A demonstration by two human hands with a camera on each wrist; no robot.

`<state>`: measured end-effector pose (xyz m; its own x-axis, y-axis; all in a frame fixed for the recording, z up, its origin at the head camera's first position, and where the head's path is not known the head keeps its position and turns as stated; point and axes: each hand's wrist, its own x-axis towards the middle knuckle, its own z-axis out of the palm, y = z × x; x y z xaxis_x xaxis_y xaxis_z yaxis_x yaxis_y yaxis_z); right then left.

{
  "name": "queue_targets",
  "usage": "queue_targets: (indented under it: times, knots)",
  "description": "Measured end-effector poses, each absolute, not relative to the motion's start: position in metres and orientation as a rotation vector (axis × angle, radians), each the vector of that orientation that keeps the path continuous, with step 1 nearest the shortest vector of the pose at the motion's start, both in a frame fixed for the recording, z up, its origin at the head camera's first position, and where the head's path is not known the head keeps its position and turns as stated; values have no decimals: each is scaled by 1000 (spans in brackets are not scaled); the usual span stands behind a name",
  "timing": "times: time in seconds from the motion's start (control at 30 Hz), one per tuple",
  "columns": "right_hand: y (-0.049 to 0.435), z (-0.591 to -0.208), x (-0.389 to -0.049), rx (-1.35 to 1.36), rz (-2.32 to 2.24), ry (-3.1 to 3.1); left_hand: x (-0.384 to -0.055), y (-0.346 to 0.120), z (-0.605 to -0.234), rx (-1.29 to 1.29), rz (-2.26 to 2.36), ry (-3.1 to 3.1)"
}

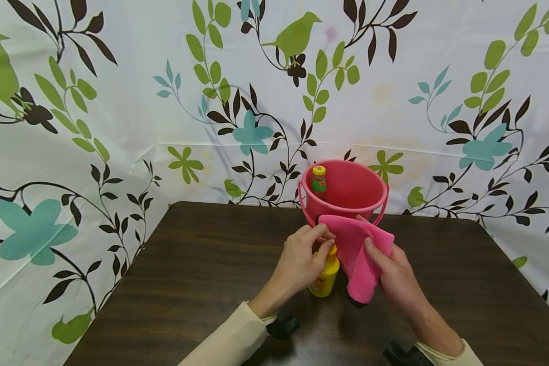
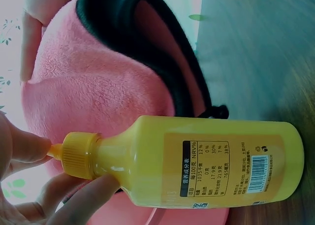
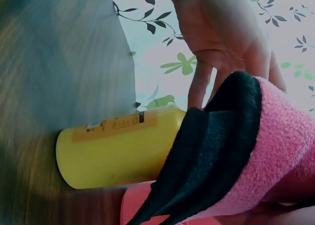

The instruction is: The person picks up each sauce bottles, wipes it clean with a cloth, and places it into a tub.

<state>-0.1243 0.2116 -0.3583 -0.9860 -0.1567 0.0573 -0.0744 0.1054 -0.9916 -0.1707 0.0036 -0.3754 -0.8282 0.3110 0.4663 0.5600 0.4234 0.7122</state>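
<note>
My left hand point(image 1: 297, 259) pinches the pointed nozzle tip of a yellow squeeze bottle point(image 2: 226, 161), between thumb and finger, while other fingers lie against the bottle's neck. The bottle is upright over the table; whether its base touches the wood I cannot tell. In my right hand point(image 1: 404, 282) is a pink fleecy cloth point(image 1: 359, 249) with black edging, gripped with the thumb on its near face. The cloth hangs just right of the bottle. In the right wrist view, the cloth's dark folded edge point(image 3: 216, 136) covers the bottle's top.
Behind the hands, a pink bucket point(image 1: 347, 204) with a handle stands near the back of the dark wooden table point(image 1: 210, 254). A small jar point(image 1: 318, 182) with a yellow lid and green label is inside it. A patterned sheet point(image 1: 132, 101) hangs behind the table.
</note>
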Motion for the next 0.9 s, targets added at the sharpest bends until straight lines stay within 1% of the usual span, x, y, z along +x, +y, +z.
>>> queue_targets:
  times: [0.1,0.2,0.37,0.6,0.9]
  knots:
    - [208,-362,-126,-355,-2016,2232,-171,4,-376,-763,-1347,-2403]
    - [203,-365,-128,-399,-1978,2191,-170,4,-377,-765,-1357,-2389]
    - [195,-371,-130,-376,-1935,2191,-169,4,-377,-748,-1369,-2378]
    - [180,-387,-135,-424,-1860,2194,-171,4,-377,-741,-1358,-2369]
    - [176,-396,-141,-356,-1766,2279,-171,4,-377,-751,-1370,-2381]
